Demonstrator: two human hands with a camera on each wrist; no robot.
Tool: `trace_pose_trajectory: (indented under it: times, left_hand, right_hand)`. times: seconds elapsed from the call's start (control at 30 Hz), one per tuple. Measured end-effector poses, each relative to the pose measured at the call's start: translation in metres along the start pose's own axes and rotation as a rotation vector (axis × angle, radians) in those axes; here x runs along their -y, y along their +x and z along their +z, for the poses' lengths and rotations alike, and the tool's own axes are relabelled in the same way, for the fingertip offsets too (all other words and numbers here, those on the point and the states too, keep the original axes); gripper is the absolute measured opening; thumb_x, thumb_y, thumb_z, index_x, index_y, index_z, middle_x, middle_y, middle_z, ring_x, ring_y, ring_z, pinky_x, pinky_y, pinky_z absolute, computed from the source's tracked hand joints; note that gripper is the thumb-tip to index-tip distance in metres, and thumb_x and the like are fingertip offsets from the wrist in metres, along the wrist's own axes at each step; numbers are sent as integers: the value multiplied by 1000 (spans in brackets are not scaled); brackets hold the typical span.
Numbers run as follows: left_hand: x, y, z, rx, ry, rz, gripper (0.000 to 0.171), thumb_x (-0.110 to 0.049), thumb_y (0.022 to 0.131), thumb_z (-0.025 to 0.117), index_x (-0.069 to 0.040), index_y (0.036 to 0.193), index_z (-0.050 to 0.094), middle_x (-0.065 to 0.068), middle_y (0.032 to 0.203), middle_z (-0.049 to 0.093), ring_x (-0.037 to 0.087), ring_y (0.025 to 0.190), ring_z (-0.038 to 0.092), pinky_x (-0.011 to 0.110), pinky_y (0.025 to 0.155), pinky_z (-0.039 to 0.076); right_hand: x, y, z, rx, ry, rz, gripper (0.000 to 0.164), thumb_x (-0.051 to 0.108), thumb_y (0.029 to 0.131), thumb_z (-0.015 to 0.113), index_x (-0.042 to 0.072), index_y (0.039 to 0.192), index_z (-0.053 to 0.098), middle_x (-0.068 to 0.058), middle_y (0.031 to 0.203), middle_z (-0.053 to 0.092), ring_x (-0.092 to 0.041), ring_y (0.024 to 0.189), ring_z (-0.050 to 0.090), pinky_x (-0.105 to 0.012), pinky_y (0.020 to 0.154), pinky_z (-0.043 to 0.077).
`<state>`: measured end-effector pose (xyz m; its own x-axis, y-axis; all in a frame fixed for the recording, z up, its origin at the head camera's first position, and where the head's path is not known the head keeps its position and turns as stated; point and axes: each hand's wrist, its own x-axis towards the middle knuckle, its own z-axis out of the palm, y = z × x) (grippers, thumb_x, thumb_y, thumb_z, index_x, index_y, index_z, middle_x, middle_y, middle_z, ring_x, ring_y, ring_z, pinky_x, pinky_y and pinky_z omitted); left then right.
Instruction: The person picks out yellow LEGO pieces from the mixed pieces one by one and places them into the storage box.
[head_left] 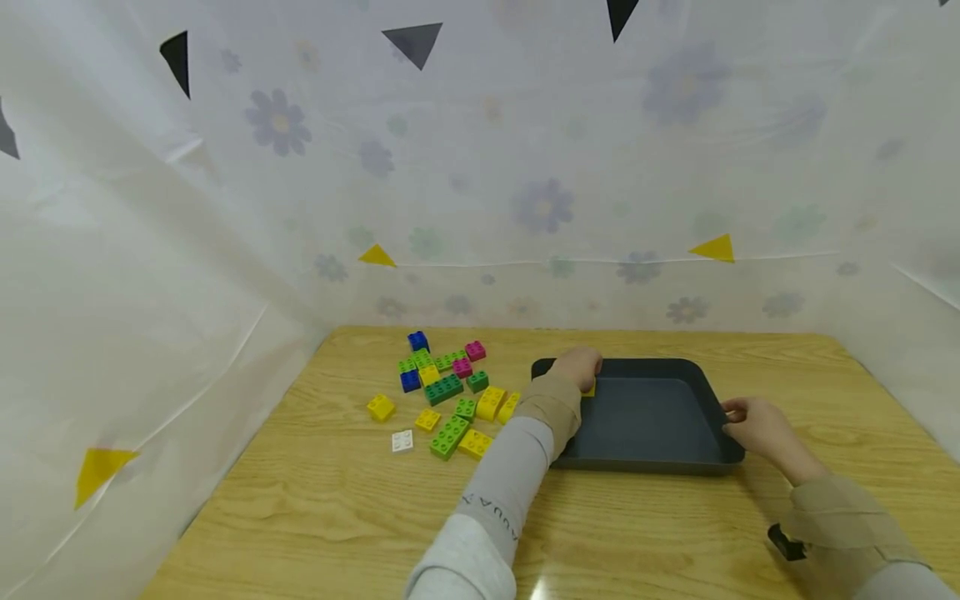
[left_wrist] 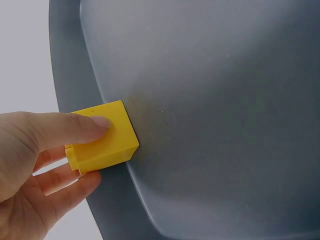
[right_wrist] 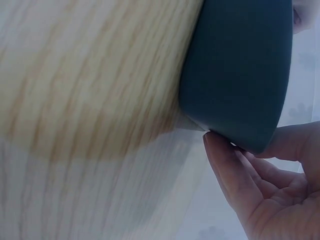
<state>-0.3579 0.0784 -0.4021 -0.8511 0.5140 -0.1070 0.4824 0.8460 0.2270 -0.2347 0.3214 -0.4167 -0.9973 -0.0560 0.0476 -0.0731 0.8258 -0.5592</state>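
My left hand [head_left: 576,367] reaches over the left side of a dark grey tray [head_left: 705,392]. Its thumb and fingers pinch a yellow toy building brick [left_wrist: 107,135], studs toward the palm, close over the tray's left inner wall. Only a small bit of this brick shows past the hand in the head view. At the tray's right side, my right hand [head_left: 761,429] grips the rim, thumb on one face and fingers against the outer wall [right_wrist: 235,75] in the right wrist view.
Left of the tray lie several loose toy bricks: a dark green brick [head_left: 444,389], a light green brick [head_left: 449,437], a white brick [head_left: 402,441], a blue brick [head_left: 409,381] and a pink brick [head_left: 475,350] among them. A patterned curtain [head_left: 480,167] hangs behind the wooden table [head_left: 315,500].
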Motion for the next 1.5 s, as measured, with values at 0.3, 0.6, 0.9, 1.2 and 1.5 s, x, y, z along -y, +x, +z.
trace_pose_trajectory:
  times: [0.3,0.6,0.9,1.2,1.5]
  left_hand:
    - [-1,-4,-4,35,-22,-19,13,-6,85,64,-16,93,61,-6,85,55,6,74,48,18,59,35]
    - [-14,-13,-30,122,-77,-65,57,-9,78,72,-22,129,51,-6,129,51,13,113,51,25,79,47]
    - [-23,-25,-65,103,16,-82,84,-22,74,77,-32,143,30,-2,148,23,21,134,26,33,92,43]
    - [-3,-34,-75,-53,131,-117,88,-32,78,72,-38,145,16,1,154,5,28,139,7,60,106,14]
    - [31,-44,-75,-216,302,-182,80,-50,81,62,-35,146,16,4,154,5,30,139,8,59,106,14]
  right_hand:
    - [0,2,-1,1,8,-1,37,-3,79,57,-25,107,48,-36,92,56,-46,84,55,-42,62,50]
    - [0,2,-2,20,5,5,38,-2,80,56,-25,109,48,-37,94,55,-46,85,55,-42,63,50]
    - [-1,3,-3,22,3,8,38,-2,80,57,-25,109,47,-37,94,55,-46,86,54,-42,63,50]
    - [2,3,-4,48,12,26,39,-2,82,55,-25,112,45,-38,97,53,-47,88,53,-42,63,50]
    - [2,0,-3,33,2,15,39,-1,81,55,-24,111,46,-37,95,54,-46,86,54,-40,61,50]
